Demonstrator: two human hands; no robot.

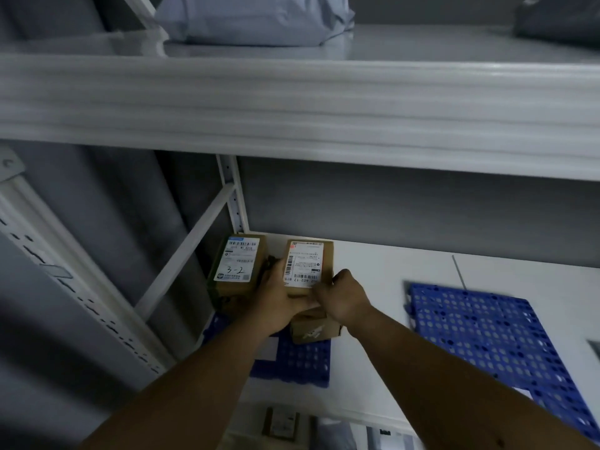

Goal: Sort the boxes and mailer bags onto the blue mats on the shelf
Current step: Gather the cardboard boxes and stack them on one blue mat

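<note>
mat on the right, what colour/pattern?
Blue mat, perforated with a grid of round holes; head view shows it best.

At centre frame, 2 brown cardboard boxes point(310, 264) carry white labels printed with black barcodes. The blue mat point(302, 358) below them and a second blue mat point(487, 332) at right are pierced by a grid of round holes. The shelf point(373, 271) is white; the mailer bag point(256, 19) at the top is pale grey-blue.
</note>
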